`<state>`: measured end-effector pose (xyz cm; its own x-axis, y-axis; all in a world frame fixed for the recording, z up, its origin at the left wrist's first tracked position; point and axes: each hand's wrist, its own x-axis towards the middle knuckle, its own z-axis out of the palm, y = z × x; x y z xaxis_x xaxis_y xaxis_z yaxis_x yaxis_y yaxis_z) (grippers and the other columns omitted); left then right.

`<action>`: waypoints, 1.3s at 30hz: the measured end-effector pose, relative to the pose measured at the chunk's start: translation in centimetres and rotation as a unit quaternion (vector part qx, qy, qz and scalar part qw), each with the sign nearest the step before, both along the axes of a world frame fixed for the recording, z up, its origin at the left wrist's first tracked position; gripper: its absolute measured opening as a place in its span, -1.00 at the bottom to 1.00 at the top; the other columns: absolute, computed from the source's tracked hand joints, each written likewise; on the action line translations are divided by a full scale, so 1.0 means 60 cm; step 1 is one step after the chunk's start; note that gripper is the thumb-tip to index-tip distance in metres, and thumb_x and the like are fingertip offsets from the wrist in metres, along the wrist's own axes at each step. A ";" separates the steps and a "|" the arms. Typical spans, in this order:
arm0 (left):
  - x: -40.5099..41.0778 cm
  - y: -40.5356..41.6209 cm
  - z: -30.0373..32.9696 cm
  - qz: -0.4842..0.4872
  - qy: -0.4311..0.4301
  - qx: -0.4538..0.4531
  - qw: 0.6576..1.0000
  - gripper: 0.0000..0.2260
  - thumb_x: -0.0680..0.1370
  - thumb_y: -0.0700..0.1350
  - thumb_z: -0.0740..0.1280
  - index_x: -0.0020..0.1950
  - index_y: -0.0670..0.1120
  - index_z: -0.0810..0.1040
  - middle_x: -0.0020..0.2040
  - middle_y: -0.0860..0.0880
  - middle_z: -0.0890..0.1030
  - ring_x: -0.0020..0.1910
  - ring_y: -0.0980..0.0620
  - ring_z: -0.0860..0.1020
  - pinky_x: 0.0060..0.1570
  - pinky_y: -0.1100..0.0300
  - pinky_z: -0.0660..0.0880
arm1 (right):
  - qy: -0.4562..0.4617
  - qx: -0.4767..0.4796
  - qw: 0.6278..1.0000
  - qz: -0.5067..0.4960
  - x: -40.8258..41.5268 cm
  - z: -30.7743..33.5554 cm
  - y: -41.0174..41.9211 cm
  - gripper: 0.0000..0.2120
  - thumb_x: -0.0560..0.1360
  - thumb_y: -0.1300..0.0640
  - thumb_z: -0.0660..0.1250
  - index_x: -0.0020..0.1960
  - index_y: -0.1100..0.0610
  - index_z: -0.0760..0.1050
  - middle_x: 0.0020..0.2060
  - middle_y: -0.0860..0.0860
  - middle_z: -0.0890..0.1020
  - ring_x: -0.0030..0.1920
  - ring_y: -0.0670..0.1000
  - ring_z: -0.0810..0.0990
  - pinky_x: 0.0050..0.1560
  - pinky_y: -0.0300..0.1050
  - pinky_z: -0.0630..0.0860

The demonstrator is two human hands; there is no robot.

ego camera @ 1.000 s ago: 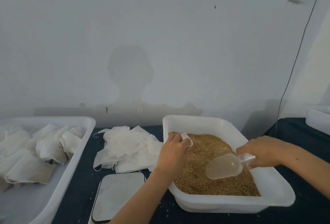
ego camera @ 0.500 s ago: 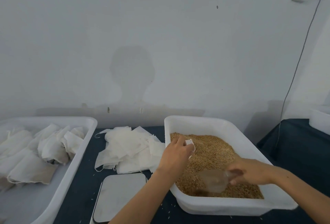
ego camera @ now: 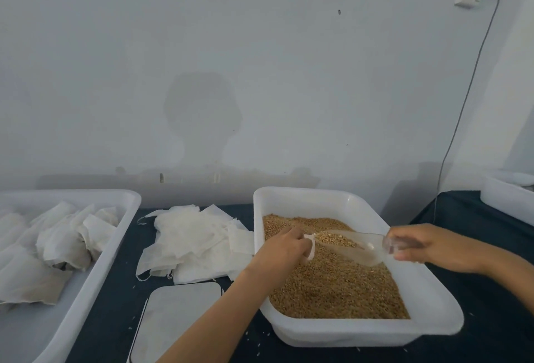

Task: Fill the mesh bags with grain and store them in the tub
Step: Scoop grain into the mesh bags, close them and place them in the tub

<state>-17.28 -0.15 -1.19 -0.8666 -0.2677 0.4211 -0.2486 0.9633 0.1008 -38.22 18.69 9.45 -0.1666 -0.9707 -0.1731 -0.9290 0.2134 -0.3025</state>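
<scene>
A white tub of brown grain (ego camera: 341, 290) sits at centre right, its rim (ego camera: 433, 302) toward me. My left hand (ego camera: 281, 250) holds a small white mesh bag (ego camera: 309, 248) over the grain; most of the bag is hidden behind the fingers. My right hand (ego camera: 424, 245) grips the handle of a clear plastic scoop (ego camera: 355, 247) that carries grain, its tip touching the bag's mouth. A pile of empty mesh bags (ego camera: 193, 242) lies left of the grain tub. The storage tub (ego camera: 115, 247) at far left holds several filled bags (ego camera: 63, 242).
A flat grey scale (ego camera: 179, 319) lies on the dark table in front of the empty bags. Another white container (ego camera: 508, 203) stands at the far right edge. A cable (ego camera: 465, 102) hangs down the wall from a socket. Stray grains dot the cloth near the tub.
My right hand dug the scoop into the grain, then lifted it loaded and brought its tip to the bag held by my left hand, which stayed almost in place.
</scene>
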 end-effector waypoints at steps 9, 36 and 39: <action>0.004 0.011 0.010 -0.022 0.038 0.075 0.996 -0.91 0.54 -0.16 0.34 0.00 -0.15 0.57 0.04 -0.06 0.50 0.04 0.02 0.45 0.02 0.16 0.41 | 0.186 0.069 0.980 0.019 0.026 0.027 -0.038 -0.90 0.56 -0.11 0.21 0.04 -0.16 0.44 -0.01 -0.19 0.53 0.03 -0.17 0.47 0.11 -0.16 0.42; 0.009 0.010 0.010 0.035 0.114 0.161 0.980 -0.94 0.61 -0.22 0.20 -0.05 -0.12 0.36 -0.12 -0.04 0.46 -0.18 0.05 0.37 -0.25 0.30 0.25 | 0.051 0.076 0.994 -0.053 0.031 0.002 -0.033 -0.85 0.61 0.01 0.16 0.01 0.09 0.38 -0.12 -0.03 0.48 -0.17 -0.11 0.43 -0.14 -0.25 0.42; 0.009 0.006 0.010 0.051 0.134 0.206 0.968 -0.99 0.64 -0.19 0.13 0.03 -0.10 0.32 -0.09 -0.11 0.53 -0.21 0.06 0.39 -0.24 0.30 0.28 | -0.003 0.030 0.993 -0.113 0.032 -0.026 -0.028 -0.82 0.62 0.02 0.13 0.01 0.13 0.36 -0.15 -0.02 0.47 -0.23 -0.11 0.39 -0.26 -0.32 0.37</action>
<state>-16.73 0.22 -0.57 -0.7011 -0.5389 0.4670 -0.2509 0.7995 0.5458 -36.29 17.02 7.87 -0.3774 -0.8968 -0.2309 -0.8535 0.4336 -0.2891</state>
